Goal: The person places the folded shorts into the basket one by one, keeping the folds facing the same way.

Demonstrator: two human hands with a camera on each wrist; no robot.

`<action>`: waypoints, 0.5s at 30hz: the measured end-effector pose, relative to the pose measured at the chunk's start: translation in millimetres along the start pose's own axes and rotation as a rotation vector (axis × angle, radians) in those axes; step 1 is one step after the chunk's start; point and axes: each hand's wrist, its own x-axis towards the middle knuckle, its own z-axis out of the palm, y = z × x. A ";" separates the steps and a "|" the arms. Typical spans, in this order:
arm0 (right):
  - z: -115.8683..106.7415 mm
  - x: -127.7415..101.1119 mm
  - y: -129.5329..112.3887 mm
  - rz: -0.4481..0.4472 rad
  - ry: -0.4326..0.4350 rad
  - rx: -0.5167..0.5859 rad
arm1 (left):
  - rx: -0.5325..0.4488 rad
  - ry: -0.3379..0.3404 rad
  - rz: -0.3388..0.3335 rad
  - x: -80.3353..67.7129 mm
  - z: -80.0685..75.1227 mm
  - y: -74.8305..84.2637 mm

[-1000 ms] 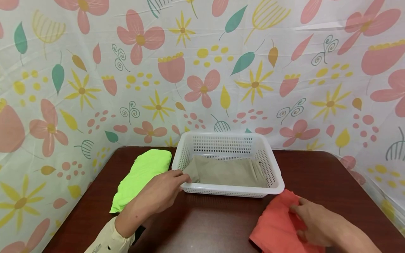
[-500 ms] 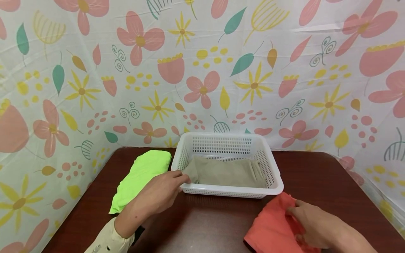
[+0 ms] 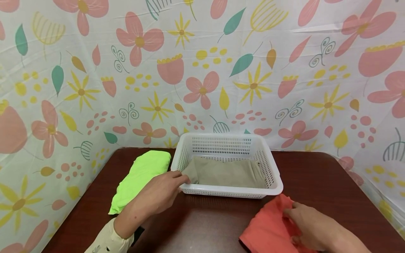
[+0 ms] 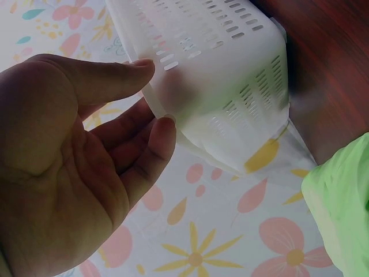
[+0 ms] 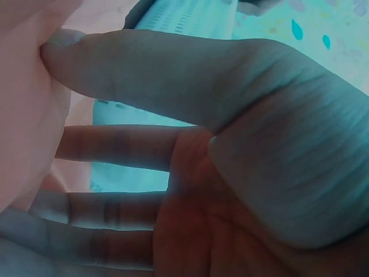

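Note:
My left hand (image 3: pixel 162 192) pinches the rim of a white perforated plastic basket (image 3: pixel 221 190) at its near left corner; the left wrist view has thumb and fingers on either side of that rim (image 4: pixel 149 98). Inside the basket lies a folded grey-beige cloth (image 3: pixel 227 173). At the lower right, my right hand (image 3: pixel 311 225) holds a folded coral-red cloth (image 3: pixel 269 226) by its right side, near the basket's right front corner. In the right wrist view the thumb (image 5: pixel 132 69) presses one face of the red cloth (image 5: pixel 26 109), and the fingers reach behind it.
A folded neon-green cloth (image 3: pixel 142 175) lies left of the basket, close to my left forearm. Everything stands on a dark reddish-brown table (image 3: pixel 196 221) with rounded far corners. Behind and beside it hangs a flower-print sheet (image 3: pixel 202 70).
My right hand and the red cloth have shifted a little to the left and slightly nearer. The left hand stays at the basket's rim, and the basket has not visibly moved.

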 end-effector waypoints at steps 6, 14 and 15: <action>1.0 -6.3 -3.7 -0.083 0.070 -0.003 | 0.000 -0.005 0.001 0.2 -1.0 0.3; 8.9 -7.2 -6.3 -0.120 0.115 -0.029 | 0.000 -0.001 0.000 0.4 -1.6 0.6; 10.6 -6.0 -5.7 -0.110 0.105 -0.024 | 0.000 0.002 0.000 0.4 -1.5 0.8</action>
